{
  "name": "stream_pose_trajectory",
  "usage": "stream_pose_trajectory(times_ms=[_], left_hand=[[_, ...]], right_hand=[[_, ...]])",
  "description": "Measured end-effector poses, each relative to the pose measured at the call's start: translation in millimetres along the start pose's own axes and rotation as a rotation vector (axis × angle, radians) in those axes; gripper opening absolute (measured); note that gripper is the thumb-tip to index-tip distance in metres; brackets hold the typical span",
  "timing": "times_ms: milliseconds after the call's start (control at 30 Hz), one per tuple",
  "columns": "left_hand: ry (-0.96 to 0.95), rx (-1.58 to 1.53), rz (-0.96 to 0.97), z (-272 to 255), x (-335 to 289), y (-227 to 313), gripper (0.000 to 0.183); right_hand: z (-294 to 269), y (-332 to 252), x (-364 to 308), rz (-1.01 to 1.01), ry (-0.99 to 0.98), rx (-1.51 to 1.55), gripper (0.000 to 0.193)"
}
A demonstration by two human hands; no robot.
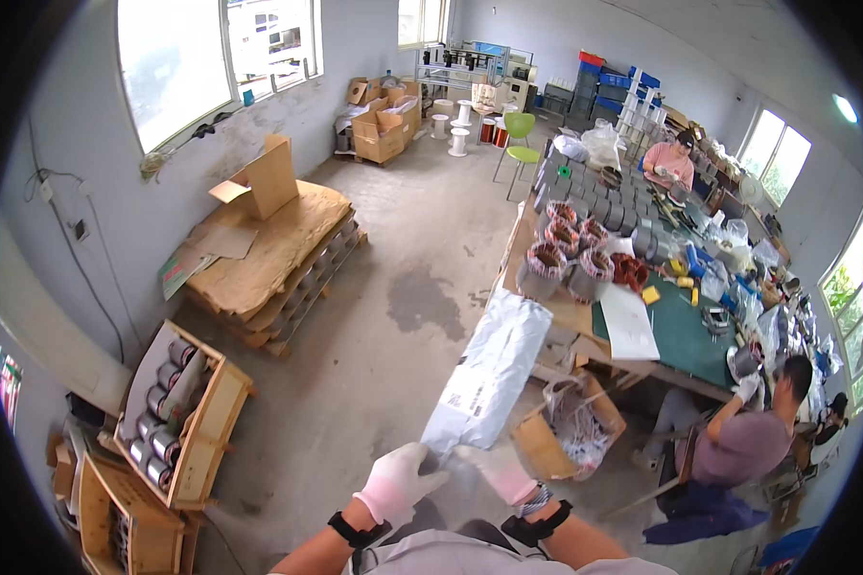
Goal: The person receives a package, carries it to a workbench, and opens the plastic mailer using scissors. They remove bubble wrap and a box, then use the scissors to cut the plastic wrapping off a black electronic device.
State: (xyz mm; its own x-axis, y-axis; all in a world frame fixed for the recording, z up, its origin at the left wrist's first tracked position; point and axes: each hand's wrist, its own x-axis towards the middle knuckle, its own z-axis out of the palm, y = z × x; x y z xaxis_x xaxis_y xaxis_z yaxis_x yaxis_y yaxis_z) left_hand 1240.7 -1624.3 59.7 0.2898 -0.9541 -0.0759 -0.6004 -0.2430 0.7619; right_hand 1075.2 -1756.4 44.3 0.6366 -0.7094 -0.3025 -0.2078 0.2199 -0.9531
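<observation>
In front of me a long white plastic mailing bag (pixel 489 374) with a printed label stretches away toward the near left corner of the workbench. My left hand (pixel 400 478), in a white and pink glove, has its fingers closed at the near left corner of the bag. At the near right corner my right hand (pixel 497 473), gloved alike, grips the bag's edge. Whether the far end touches the bench or hangs in front of it, I cannot tell. Both wrists wear black straps.
Wire-wound motor stators (pixel 547 264) crowd the green-topped workbench (pixel 710 359). Below it sits an open carton (pixel 585 431) of plastic scraps. One seated person (pixel 753 436) works at right, another (pixel 668 163) farther back. Left stand a cardboard-covered pallet (pixel 278 244) and a wooden crate (pixel 206 436) of metal cylinders.
</observation>
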Motion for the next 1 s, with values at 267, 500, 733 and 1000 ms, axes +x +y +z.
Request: stream_pose_trajectory(times_ms=[267,500,733,1000], left_hand=[[-0.032,-0.034,-0.007,-113.0,264.4,-81.8,0.023],[0.188,0.005,0.101,-223.2,514.6,-143.7,0.015],[0.173,0.076,0.145,-338.4,755.4,-197.9,0.016],[-0.027,0.006,0.326,-443.6,1082.2,-279.3,0.016]], right_hand=[[9.7,-97.1,274.5,0.186,-0.205,-0.059,0.046],[23.0,-111.5,596.0,-0.067,-0.332,-0.153,0.052],[38.2,-216.8,850.6,-0.124,-0.29,-0.172,0.062],[19.4,-340.5,1109.0,-0.196,-0.096,0.06,0.03]])
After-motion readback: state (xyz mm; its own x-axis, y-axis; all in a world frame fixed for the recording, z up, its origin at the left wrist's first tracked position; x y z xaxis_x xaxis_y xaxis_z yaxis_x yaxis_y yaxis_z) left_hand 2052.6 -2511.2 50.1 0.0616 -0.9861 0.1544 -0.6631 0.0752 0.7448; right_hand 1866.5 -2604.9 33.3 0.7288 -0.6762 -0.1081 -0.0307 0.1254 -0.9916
